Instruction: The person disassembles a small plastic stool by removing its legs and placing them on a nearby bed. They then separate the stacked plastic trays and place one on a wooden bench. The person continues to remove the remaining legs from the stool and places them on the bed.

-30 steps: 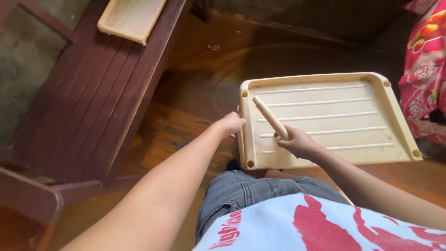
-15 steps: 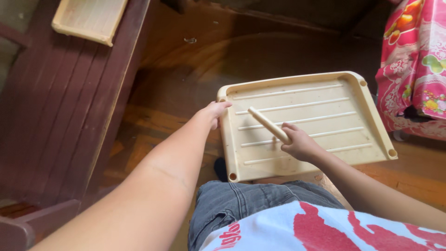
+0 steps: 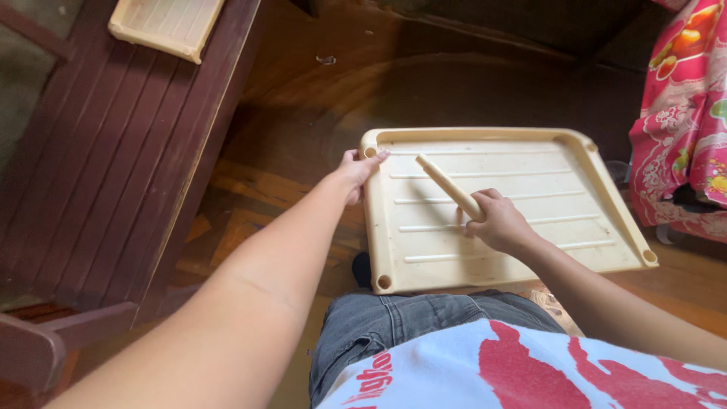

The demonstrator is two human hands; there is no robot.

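Left hand [image 3: 356,168] pinches the far left corner of the cream ribbed tray [image 3: 530,250] resting on the lap, steadying it, while right hand [image 3: 500,225] fists a cream peg [image 3: 448,186] angled over it.

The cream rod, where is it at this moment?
In the head view, the cream rod is in the right hand, slanting above the cream tray, whose left edge the left hand grips.

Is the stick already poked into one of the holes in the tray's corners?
No, the right hand holds the cream stick slanted above the ribbed middle of the tray, away from every corner hole.
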